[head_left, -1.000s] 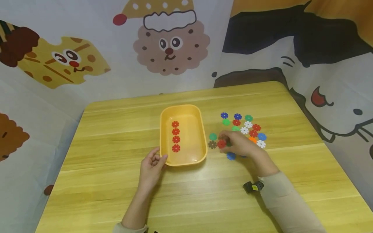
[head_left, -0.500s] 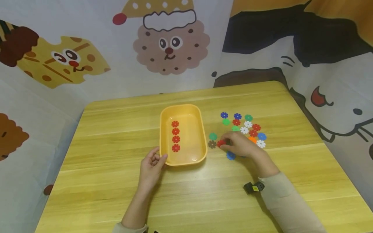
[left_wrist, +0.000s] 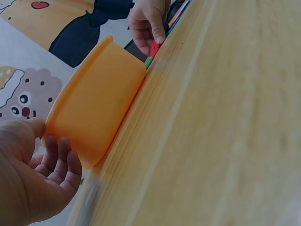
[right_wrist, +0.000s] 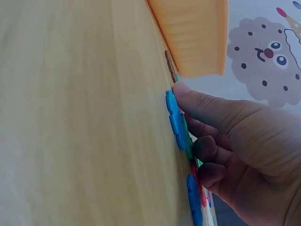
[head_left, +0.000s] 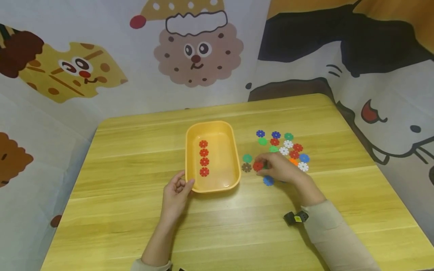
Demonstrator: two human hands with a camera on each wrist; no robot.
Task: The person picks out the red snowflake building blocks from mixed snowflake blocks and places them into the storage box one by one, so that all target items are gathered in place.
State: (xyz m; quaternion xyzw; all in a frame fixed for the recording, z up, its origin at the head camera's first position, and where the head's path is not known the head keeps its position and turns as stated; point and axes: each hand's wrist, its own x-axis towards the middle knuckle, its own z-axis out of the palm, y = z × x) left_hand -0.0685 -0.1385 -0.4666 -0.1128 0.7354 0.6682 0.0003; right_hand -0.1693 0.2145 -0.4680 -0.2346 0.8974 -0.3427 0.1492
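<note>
The yellow plastic tray [head_left: 213, 188] lies on the table, a column of several red snowflake discs [head_left: 204, 162] along its left side. My left hand [head_left: 176, 194] grips its near left corner, thumb over the rim and fingers loosely curled against the outside wall [left_wrist: 94, 103]. To the right of the tray, my right hand [head_left: 279, 167] is low over the loose discs. Its thumb and forefinger pinch a red snowflake disc [head_left: 257, 166], which also shows at the fingertips in the left wrist view. In the right wrist view the hand itself covers that disc.
Loose discs in several colours lie around the right hand, among them a brown disc [head_left: 246, 167], a green disc [head_left: 247, 158], a blue disc [head_left: 268, 181] and a white disc [head_left: 303, 166]. A patterned cloth [head_left: 112, 98] hangs behind the wooden table [head_left: 129, 150].
The red disc at my right fingertips has shifted and tilted slightly, and more of its face shows now than half a second ago. The left hand and tray have stayed put.
</note>
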